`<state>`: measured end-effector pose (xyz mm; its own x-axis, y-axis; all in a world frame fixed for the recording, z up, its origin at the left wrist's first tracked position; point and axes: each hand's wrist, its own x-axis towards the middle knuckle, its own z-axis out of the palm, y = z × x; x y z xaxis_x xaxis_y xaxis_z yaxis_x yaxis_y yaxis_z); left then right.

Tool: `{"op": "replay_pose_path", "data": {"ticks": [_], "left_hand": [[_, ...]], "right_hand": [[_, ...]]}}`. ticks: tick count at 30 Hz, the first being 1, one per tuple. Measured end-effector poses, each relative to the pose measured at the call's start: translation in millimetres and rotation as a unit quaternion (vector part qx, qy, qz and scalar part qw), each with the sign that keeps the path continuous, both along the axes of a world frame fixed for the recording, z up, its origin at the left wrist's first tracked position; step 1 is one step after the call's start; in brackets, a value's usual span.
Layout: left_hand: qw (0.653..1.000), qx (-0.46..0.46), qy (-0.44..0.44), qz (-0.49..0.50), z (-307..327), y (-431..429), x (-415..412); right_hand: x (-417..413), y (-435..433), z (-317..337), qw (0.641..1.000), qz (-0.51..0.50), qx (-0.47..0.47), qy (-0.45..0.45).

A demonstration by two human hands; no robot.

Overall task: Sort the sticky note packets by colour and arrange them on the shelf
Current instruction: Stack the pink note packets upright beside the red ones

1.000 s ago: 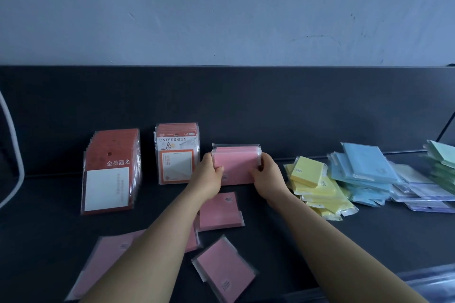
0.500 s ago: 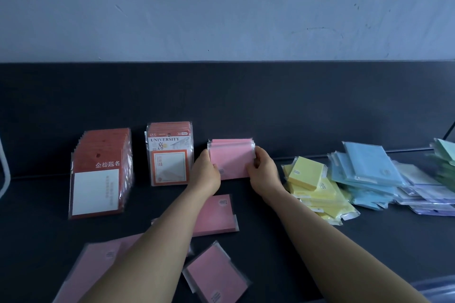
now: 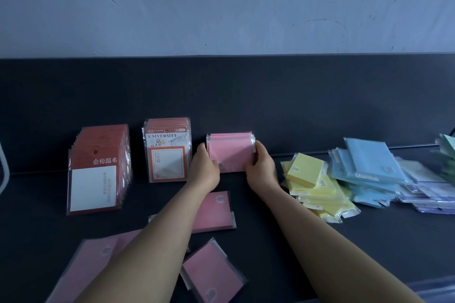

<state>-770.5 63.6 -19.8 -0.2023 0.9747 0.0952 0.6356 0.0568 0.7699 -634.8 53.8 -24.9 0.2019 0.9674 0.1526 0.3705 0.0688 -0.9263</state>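
Left hand [image 3: 205, 170] and right hand [image 3: 262, 170] are clamping the upright pink packet stack [image 3: 230, 152] by its side edges, just right of the UNIVERSITY packets [image 3: 167, 152]; looking light, film-slick, likely to fan apart.

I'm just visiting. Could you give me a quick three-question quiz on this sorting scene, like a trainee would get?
1. True or false: the left hand and right hand both grip the upright pink stack.
2. The pile nearest the right hand is: A yellow B black C white.
3. Fill in: the loose pink packets in front lie ____.
Key: 1 true; 2 A; 3 flat.
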Motion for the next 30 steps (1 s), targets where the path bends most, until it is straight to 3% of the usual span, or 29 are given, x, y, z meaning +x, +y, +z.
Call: {"op": "replay_pose_path", "data": {"ticks": [16, 30], "left_hand": [[0.998, -0.02, 0.061, -0.028, -4.3, 1.6, -4.7], [0.999, 0.0, 0.038, -0.001, 0.7, -0.6, 1.6]], "right_hand": [[2.4, -0.3, -0.6, 0.999, 0.025, 0.001, -0.034], [-1.2, 5.9, -0.9, 0.998, -0.03, -0.02, -0.055]]}}
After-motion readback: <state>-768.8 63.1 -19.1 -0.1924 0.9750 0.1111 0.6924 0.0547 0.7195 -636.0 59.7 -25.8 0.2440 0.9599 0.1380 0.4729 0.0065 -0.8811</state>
